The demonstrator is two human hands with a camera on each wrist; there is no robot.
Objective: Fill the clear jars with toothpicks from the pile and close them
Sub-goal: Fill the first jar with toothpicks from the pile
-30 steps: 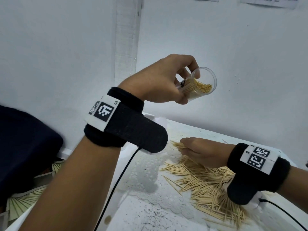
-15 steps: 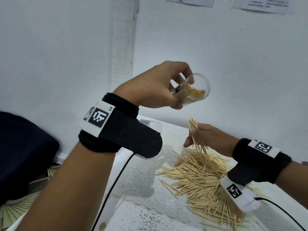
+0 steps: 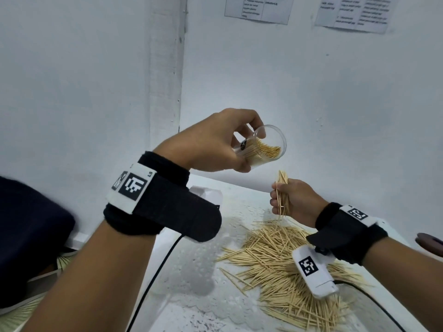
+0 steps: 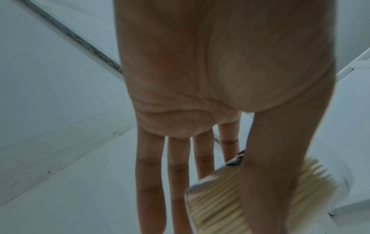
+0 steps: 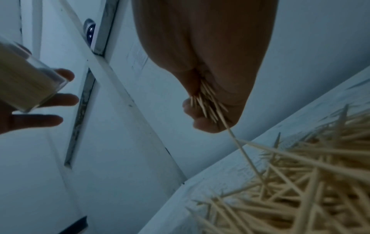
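Observation:
My left hand (image 3: pixel 215 144) holds a clear jar (image 3: pixel 266 149) tilted, mouth toward the right, raised above the table; it is partly filled with toothpicks. The left wrist view shows the jar (image 4: pixel 220 197) between thumb and fingers. Just below and right of the jar mouth, my right hand (image 3: pixel 290 200) grips a bunch of toothpicks (image 3: pixel 282 188), held upright with tips sticking out above and below the fist. In the right wrist view the bunch (image 5: pixel 206 101) pokes out of the fist, the jar (image 5: pixel 26 82) at left. The toothpick pile (image 3: pixel 287 264) lies on the white table below.
The white table (image 3: pixel 191 271) stands in a corner of white walls, with paper sheets (image 3: pixel 259 8) pinned high up. A dark round object (image 3: pixel 429 243) sits at the table's right edge. Black cables run from both wrist bands. A dark shape (image 3: pixel 28 236) fills the left side.
My right hand picked a bunch of toothpicks from the pile and lifted it up toward the jar mouth. The left hand with the jar lowered slightly.

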